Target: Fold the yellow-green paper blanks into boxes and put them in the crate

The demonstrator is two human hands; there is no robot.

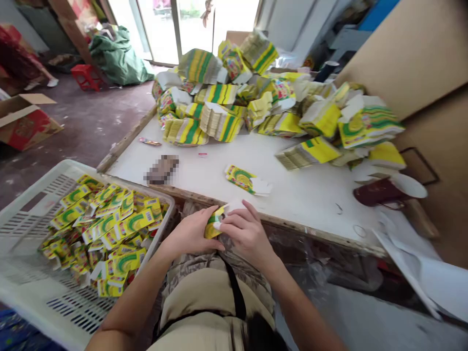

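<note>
Between my two hands, over my lap at the table's front edge, is a small yellow and green carton [212, 229] with white flaps. My left hand [195, 229] wraps round its left side. The fingers of my right hand [245, 229] are closed on its right end, by the white flap. Fingers cover much of the carton. Just beyond my hands, a flattened carton [244, 181] of the same print lies on the table. To my left, a white plastic basket [163, 226] holds many small yellow cartons [126, 222].
Stacked flat cartons [219, 119] pile up across the back of the white table [197, 168]. A dark red mug [378, 192] lies at the right, near white paper sheets [438, 282]. A pixelated object [163, 169] is at the left. A red stool [87, 77] stands on the floor.
</note>
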